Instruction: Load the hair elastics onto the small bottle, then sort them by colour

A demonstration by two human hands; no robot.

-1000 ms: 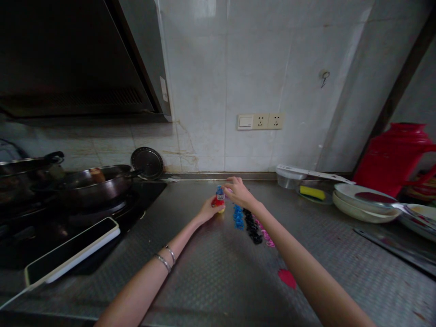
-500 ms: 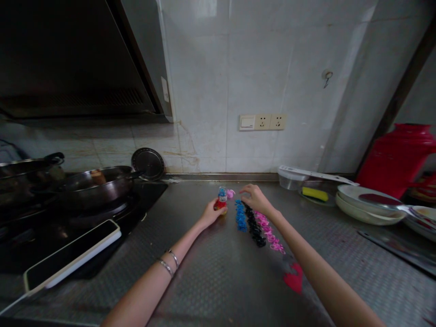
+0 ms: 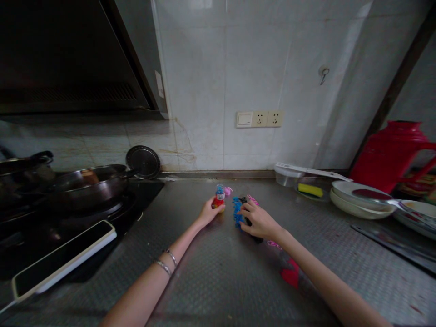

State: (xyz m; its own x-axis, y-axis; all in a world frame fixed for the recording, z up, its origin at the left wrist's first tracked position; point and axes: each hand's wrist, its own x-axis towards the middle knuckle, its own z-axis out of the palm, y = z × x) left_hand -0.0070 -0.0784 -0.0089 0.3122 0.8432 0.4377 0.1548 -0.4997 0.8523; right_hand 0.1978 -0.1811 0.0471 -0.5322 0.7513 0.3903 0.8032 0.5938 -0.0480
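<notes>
A metal counter (image 3: 204,272) runs below the tiled wall (image 3: 194,91). Near its middle we have a small clear bottle (image 3: 220,194), upright, its contents blue at the top, red below and yellowish at the base. The pan (image 3: 105,193) at left holds something brown (image 3: 89,177). Our left hand (image 3: 207,211) is wrapped around the bottle's lower part. Our right hand (image 3: 259,221) arches over the blue pieces (image 3: 237,211) and black pieces (image 3: 258,240), fingers bent; we cannot tell whether they pinch any.
</notes>
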